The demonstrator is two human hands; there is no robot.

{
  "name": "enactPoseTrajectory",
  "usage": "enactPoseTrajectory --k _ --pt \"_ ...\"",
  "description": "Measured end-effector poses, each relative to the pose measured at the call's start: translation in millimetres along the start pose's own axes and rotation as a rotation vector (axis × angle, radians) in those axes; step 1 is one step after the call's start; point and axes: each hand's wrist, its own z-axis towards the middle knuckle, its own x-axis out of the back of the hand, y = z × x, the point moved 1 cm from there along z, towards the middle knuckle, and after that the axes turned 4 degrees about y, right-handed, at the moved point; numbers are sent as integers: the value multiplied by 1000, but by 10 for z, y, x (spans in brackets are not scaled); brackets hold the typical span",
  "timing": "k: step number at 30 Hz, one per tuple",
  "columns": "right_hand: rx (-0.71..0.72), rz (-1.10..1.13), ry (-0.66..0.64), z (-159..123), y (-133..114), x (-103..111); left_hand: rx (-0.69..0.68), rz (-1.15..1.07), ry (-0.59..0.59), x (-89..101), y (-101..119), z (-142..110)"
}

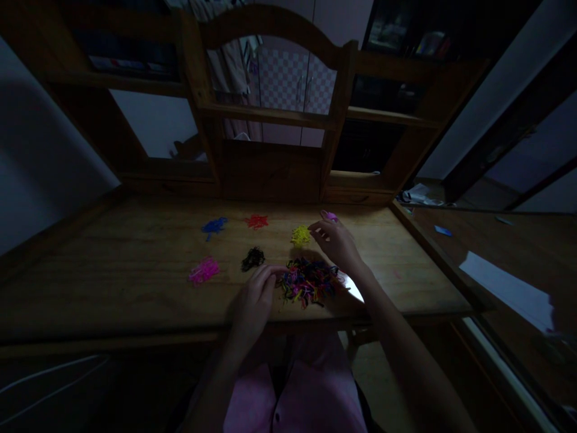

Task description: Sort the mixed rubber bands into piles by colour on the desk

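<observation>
A mixed heap of small coloured bands (311,281), which look like rubber bands, lies near the table's front edge. My left hand (256,297) rests at the heap's left side, index finger stretched onto its edge and thumb apart from it. Just right of the yellow bands (300,235) hovers my right hand (337,242), thumb and fingertips drawn together; whatever they pinch is too small to tell. Behind that hand shows a bit of purple (331,216). Separate small piles are black bands (253,258), pink bands (204,270), red bands (256,222) and blue bands (214,227).
The wooden table (148,240) backs onto a shelf unit (270,171) with a mirror. A bright white object (354,290) lies partly under my right forearm. White paper (507,288) sits on a lower brown surface to the right. The room is dim.
</observation>
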Motion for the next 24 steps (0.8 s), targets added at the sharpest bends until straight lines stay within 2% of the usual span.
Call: enactPoseTrajectory --k 4,6,9,12,15,20,24 --pt "18 63 -39 -208 -180 205 48 -48 11 -8 -19 -5" --pt "-20 107 -15 -357 -238 293 55 -49 24 -29 -46 -6" --pt "-194 150 99 -633 -216 406 30 2 54 -84 -86 18" --pt "-410 178 262 -922 -74 487 -1 98 89 -154 -87 100" --pt "-555 209 373 -1137 74 532 -57 215 67 -222 -48 228" --pt "-634 341 417 -1243 142 562 -125 352 4 -300 -42 393" --pt "-638 361 405 -1237 139 561 -78 310 -21 -325 -95 424"
